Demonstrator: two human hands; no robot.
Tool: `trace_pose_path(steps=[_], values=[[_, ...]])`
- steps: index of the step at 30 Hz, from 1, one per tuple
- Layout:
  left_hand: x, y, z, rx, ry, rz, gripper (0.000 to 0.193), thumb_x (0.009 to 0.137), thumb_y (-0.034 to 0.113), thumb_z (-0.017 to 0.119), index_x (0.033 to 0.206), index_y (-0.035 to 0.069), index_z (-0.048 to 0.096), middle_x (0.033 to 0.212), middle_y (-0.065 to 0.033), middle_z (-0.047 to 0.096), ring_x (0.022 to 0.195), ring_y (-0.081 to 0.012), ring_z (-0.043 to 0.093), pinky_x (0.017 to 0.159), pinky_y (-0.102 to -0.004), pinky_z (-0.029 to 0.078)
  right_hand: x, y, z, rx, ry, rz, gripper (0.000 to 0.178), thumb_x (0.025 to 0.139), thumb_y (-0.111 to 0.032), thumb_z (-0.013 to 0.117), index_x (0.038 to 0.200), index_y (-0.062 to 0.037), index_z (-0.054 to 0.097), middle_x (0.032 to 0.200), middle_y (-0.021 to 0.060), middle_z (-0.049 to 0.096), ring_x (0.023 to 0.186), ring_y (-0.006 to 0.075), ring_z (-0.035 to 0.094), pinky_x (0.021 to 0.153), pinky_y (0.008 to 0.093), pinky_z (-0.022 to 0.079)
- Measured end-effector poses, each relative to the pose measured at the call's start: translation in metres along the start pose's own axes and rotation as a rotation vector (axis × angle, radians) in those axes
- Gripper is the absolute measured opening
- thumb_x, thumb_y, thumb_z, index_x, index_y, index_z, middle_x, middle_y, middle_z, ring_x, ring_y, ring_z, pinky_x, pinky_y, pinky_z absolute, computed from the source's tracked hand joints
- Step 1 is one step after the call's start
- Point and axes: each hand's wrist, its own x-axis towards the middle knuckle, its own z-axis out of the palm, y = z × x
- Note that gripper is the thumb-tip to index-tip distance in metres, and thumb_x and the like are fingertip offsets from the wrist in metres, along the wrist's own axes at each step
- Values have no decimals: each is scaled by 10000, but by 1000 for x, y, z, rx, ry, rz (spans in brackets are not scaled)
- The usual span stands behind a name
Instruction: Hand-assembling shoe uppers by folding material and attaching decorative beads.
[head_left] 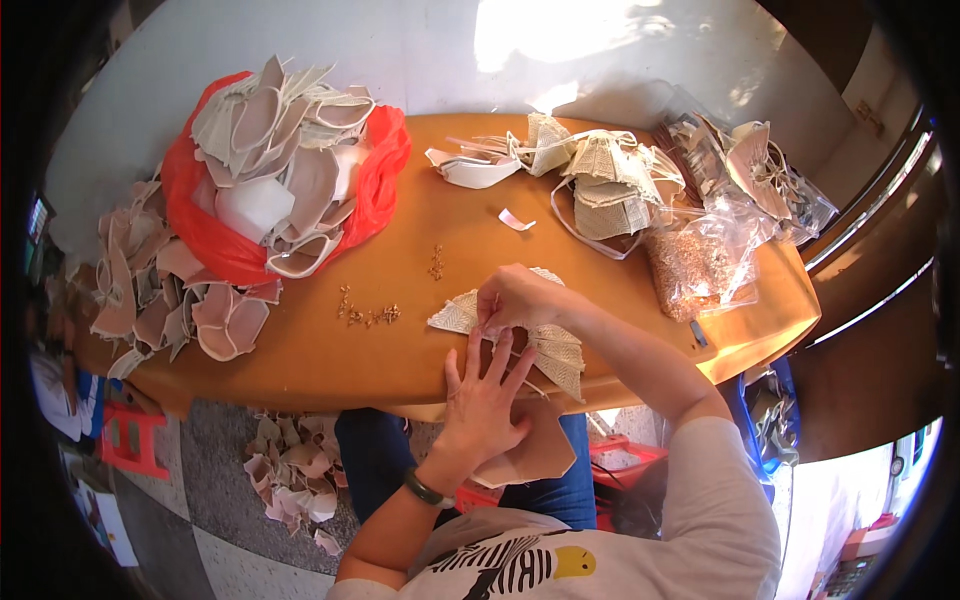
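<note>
A cream, textured bra piece [560, 355] with thin straps lies at the table's near edge, under both hands. My left hand [478, 405] rests on it with fingers spread and stretched out, holding nothing. Above those fingertips my right hand [518, 297] is closed in a pinch; what sits between its fingertips is too small to make out. A smooth beige bra cup [540, 450] hangs below the table edge over my lap, beside the left hand. Small gold-coloured metal pieces [370, 314] lie in loose clusters left of the hands.
At the left, a red plastic bag [392, 160] overflows with bra cups, and more cups [230, 320] are heaped beside it. Back right are cream bra pieces [610, 190] and a clear bag of gold pieces [695, 265]. Scraps [298, 470] cover part of the floor.
</note>
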Motion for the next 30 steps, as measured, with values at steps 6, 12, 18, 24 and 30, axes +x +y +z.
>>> trace_pose_path(steps=[6,12,18,24,30], values=[[0,2,-2,15,-26,-5,959,622,340,788,1469,236,351,1529,-144,266,1425,-457,146,1052,-676,207,14,-10,-2,-159,-90,82,158,627,-105,781,760,-33,733,715,114,695,690,233,680,612,340,535],[-3,2,0,38,7,14,958,605,359,787,1458,216,374,1532,-156,262,1424,-457,157,1041,-677,202,12,-11,5,-214,-44,66,159,610,-111,776,733,-25,722,701,115,691,694,240,682,612,337,536],[-2,1,-1,52,-28,24,960,619,353,788,1469,229,360,1538,-150,261,1423,-452,170,1050,-669,190,-13,5,-7,93,-15,-16,200,723,-164,765,872,-37,729,787,111,699,732,209,673,656,317,529],[-4,-6,3,51,19,65,861,692,304,761,1459,231,379,1525,-121,301,1404,-447,221,1064,-640,207,-112,-8,-2,-82,385,56,215,799,-255,759,898,-66,730,782,97,703,691,232,664,638,329,518],[-10,0,20,81,108,93,739,741,195,700,1430,189,433,1482,-88,399,1383,-432,286,1057,-630,237,-157,-32,69,-179,352,326,218,767,-279,742,855,-84,702,709,147,677,708,359,667,656,468,527]])
